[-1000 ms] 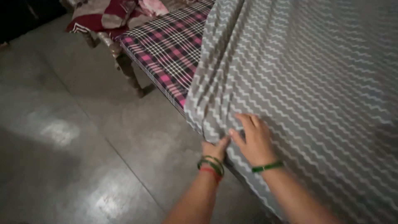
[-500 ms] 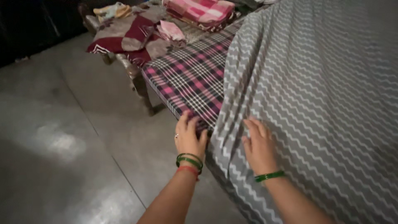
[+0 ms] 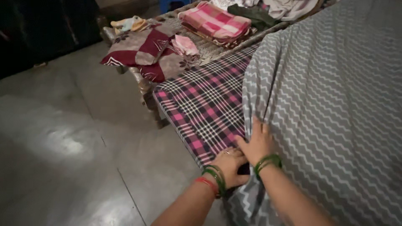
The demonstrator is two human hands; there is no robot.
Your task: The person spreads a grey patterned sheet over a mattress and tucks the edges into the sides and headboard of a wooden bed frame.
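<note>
A grey sheet with white zigzag stripes covers the right part of a bed. Under it lies a pink, black and white plaid mattress cover, bare on the left. My left hand, with green and red bangles, rests on the plaid edge right at the sheet's border, its fingers curled at the sheet's hem. My right hand, with green bangles, lies flat on the grey sheet's edge, touching the left hand.
A maroon and grey patterned pillow and folded pink checked cloth lie at the bed's far end with other clothes. A wooden bed leg stands on the shiny grey floor to the left.
The view has shifted, showing more of the bed's far end. My left hand moved from the plaid edge down to the sheet's hem, and my right hand slid closer until both touch.
</note>
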